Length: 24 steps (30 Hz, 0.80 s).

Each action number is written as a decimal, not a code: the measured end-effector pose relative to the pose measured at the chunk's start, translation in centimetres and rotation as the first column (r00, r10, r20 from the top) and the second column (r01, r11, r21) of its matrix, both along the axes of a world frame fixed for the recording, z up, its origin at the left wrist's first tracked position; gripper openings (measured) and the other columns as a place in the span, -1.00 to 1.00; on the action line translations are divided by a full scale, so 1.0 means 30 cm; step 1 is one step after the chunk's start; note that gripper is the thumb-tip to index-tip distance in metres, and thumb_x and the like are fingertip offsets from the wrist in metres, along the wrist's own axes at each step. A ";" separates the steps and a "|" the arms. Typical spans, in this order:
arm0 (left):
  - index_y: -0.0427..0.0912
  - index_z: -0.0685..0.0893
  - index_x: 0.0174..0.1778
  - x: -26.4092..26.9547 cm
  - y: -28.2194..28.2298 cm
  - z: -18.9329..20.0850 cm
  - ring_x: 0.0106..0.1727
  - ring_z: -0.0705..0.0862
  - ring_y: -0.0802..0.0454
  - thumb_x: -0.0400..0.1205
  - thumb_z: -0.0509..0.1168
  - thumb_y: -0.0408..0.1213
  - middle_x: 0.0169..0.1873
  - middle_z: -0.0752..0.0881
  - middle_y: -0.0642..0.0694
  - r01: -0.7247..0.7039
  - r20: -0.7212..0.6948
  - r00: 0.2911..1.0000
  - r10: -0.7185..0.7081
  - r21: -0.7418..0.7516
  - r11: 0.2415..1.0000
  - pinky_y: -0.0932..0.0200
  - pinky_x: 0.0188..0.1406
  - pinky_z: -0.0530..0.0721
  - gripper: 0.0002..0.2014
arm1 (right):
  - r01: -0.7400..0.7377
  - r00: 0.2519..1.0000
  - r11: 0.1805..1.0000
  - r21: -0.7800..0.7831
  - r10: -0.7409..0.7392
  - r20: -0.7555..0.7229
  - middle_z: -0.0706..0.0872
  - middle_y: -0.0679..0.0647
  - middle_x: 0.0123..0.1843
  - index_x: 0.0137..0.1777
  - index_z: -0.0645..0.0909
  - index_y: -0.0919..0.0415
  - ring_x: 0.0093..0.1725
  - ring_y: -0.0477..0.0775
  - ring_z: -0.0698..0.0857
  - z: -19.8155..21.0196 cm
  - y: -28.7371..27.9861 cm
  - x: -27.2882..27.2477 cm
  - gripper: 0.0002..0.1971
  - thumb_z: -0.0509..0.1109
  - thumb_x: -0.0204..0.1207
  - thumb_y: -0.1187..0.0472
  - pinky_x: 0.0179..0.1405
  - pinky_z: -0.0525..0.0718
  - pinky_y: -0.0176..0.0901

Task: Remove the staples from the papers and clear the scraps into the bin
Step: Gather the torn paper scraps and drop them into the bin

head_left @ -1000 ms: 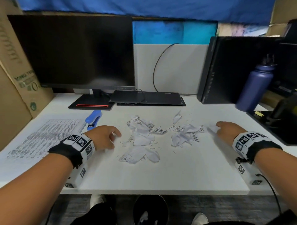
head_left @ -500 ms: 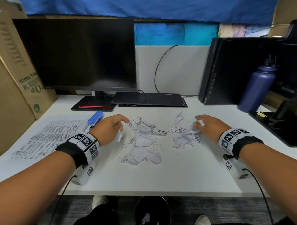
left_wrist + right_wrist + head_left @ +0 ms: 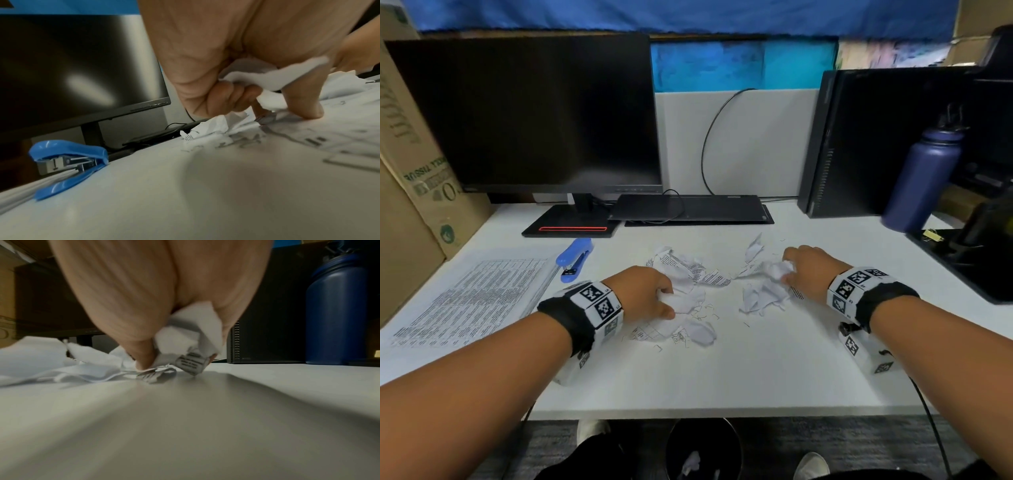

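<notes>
Torn white paper scraps (image 3: 690, 270) and loose staples (image 3: 707, 310) lie scattered across the middle of the white desk (image 3: 722, 377). My left hand (image 3: 650, 294) grips a crumpled scrap (image 3: 273, 79) at the left side of the pile, fingers curled round it. At the pile's right side my right hand (image 3: 804, 270) holds a wad of scraps (image 3: 191, 344) against the desk. A black bin (image 3: 703, 448) with some paper inside stands on the floor under the desk's front edge. A stack of printed papers (image 3: 476, 294) lies at the left.
A blue stapler (image 3: 574, 255) rests by the printed papers. Behind stand a black monitor (image 3: 527, 116), a flat black device (image 3: 688, 207) with a cable, a black PC tower (image 3: 866, 140) and a dark blue bottle (image 3: 924, 178). A cardboard box (image 3: 410, 178) is at the left.
Both hands have moved inward onto the scrap pile. The left hand has closed round a scrap, and the right hand has gathered more scraps into a wad.
</notes>
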<state>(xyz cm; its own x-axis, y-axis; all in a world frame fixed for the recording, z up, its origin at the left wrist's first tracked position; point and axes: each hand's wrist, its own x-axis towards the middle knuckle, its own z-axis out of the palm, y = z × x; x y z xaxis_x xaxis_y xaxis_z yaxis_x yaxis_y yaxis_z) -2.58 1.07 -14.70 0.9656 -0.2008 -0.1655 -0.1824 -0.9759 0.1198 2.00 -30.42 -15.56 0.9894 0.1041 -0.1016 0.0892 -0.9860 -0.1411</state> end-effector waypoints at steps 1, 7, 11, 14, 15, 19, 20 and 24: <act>0.08 0.68 0.21 0.000 0.004 0.008 -0.04 0.62 0.08 0.53 0.45 0.12 -0.07 0.65 0.10 0.002 0.003 1.000 -0.002 -0.007 1.000 0.20 -0.03 0.58 -0.61 | 0.016 1.000 0.999 0.042 -0.017 0.025 0.52 0.12 0.28 0.40 0.42 0.12 0.33 0.19 0.49 0.004 0.000 0.004 -0.63 0.17 0.64 0.02 0.25 0.57 0.13; -0.05 0.52 -0.24 -0.001 0.054 0.091 -0.25 0.55 0.10 0.68 0.27 -0.06 -0.26 0.58 0.06 -0.021 0.066 0.997 0.042 -0.289 0.957 0.17 -0.25 0.48 -0.78 | 0.005 0.967 0.957 0.291 -0.079 0.243 0.58 0.15 -0.01 0.20 0.37 0.15 -0.10 0.18 0.61 0.045 0.010 -0.023 -0.82 0.13 0.66 0.14 -0.15 0.56 -0.02; -0.15 0.44 -0.34 -0.007 0.085 0.137 -0.34 0.37 -0.02 0.57 0.28 -0.26 -0.39 0.40 -0.08 -0.221 -0.060 0.970 0.237 -0.628 0.746 0.13 -0.36 0.35 -0.81 | -0.041 0.982 0.968 0.249 -0.006 0.187 0.66 0.07 -0.22 0.45 0.30 -0.09 -0.34 0.03 0.61 0.057 0.007 -0.050 -0.61 0.13 0.65 0.21 -0.41 0.48 -0.15; -0.26 0.63 -0.25 -0.019 0.114 0.125 -0.45 0.36 -0.03 0.43 0.37 -0.31 -0.48 0.56 -0.19 -0.312 -0.148 0.942 0.302 -0.719 0.621 0.21 -0.50 0.28 -0.90 | -0.090 0.988 0.954 0.285 0.051 0.143 0.69 0.06 0.04 0.29 0.53 -0.12 -0.16 0.02 0.64 0.066 0.017 -0.066 -0.74 0.16 0.68 0.11 -0.21 0.52 -0.15; -0.28 0.61 -0.25 -0.023 0.119 0.115 -0.47 0.36 -0.02 0.44 0.38 -0.34 -0.46 0.63 -0.25 -0.324 -0.156 0.938 0.311 -0.715 0.619 0.23 -0.52 0.27 -0.91 | -0.100 0.991 0.952 0.289 0.068 0.118 0.70 0.03 0.11 0.25 0.58 -0.14 -0.06 0.04 0.65 0.065 0.020 -0.067 -0.78 0.22 0.66 0.00 -0.09 0.55 -0.12; -0.02 0.56 0.01 -0.040 0.105 0.091 -0.46 0.53 -0.02 0.53 0.24 -0.46 -0.23 0.80 -0.27 -0.285 -0.190 0.959 0.213 -0.636 0.717 0.24 -0.61 0.36 -0.75 | -0.127 0.990 0.978 0.163 0.135 -0.039 0.63 -0.20 0.16 0.25 0.64 -0.26 0.18 -0.02 0.64 0.045 0.037 -0.072 -0.50 0.49 0.30 -0.34 0.23 0.60 -0.10; 0.10 0.56 0.15 -0.047 0.095 0.088 -0.47 0.57 0.05 0.59 0.20 -0.48 -0.22 0.80 -0.15 -0.241 -0.202 0.968 0.148 -0.588 0.772 0.26 -0.59 0.46 -0.63 | -0.146 0.986 0.977 0.153 0.156 -0.055 0.66 -0.22 0.12 0.19 0.67 -0.21 0.13 -0.05 0.66 0.045 0.041 -0.076 -0.53 0.53 0.28 -0.28 0.17 0.62 -0.15; 0.17 0.68 0.29 -0.078 0.052 0.060 0.06 0.68 0.22 0.68 0.30 -0.13 0.08 0.71 0.18 0.002 -0.146 0.989 -0.035 -0.225 0.974 0.32 0.13 0.61 -0.73 | -0.212 0.971 0.975 0.063 0.218 -0.096 0.74 -0.10 -0.18 -0.21 0.66 -0.01 -0.16 -0.02 0.73 0.050 0.053 -0.082 -0.87 0.44 0.36 -0.03 -0.18 0.68 -0.23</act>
<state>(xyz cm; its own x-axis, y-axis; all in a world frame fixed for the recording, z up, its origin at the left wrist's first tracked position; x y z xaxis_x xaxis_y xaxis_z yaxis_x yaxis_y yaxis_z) -4.93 2.62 -12.89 0.9295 -0.2666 -0.2549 -0.1641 -0.9178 0.3615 -0.46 -28.84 -14.05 0.9279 0.3210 -0.1894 0.2810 -0.9363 -0.2105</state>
